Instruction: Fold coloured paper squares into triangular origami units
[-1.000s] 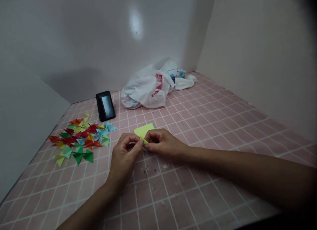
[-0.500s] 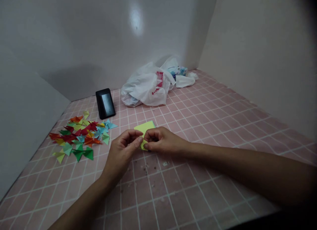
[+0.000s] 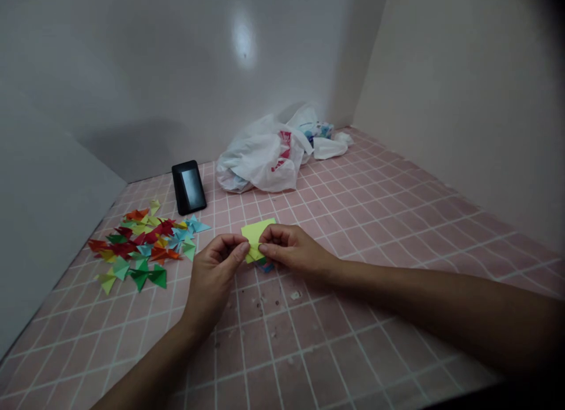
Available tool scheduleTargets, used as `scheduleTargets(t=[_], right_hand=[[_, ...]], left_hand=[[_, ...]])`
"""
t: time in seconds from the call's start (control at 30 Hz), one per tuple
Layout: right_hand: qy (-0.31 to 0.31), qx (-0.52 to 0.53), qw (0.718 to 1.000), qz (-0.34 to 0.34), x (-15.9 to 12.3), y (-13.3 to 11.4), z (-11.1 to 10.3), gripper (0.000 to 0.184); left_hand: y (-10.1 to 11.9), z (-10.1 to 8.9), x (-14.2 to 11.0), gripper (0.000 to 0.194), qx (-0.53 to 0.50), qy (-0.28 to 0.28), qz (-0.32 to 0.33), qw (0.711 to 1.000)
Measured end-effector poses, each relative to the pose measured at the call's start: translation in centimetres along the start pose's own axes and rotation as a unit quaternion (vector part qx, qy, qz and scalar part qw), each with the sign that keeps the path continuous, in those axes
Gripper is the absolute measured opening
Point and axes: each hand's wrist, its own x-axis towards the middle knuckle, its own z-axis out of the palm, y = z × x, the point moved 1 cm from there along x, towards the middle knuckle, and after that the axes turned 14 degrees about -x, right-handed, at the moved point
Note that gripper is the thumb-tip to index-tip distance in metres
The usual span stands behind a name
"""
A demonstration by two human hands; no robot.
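No words, brand or numbers can be read anywhere. The only printing is on the white plastic bag (image 3: 251,166) at about 12 o'clock: a red mark (image 3: 285,151) on its crumpled side, folded and too small to make out. Just beyond it, at about 1 o'clock, a packet (image 3: 315,130) shows blue print, also too small and blurred to read.

On the tiled surface (image 3: 335,339), folded paper triangles (image 3: 136,245) lie at left, a phone (image 3: 189,187) stands behind them, and a plastic bag (image 3: 260,160) sits right of it, against the back wall (image 3: 132,75)
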Motion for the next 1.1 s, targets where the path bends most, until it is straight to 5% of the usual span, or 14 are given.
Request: scheduleTargets(t=[1.1], right_hand=[[0.033,0.003,0.999,-0.011,-0.16,-0.14,-0.04,0.015]], left_hand=[[-0.23,0.32,0.01,0.023,-0.03,-0.061,-0.012,0.998]])
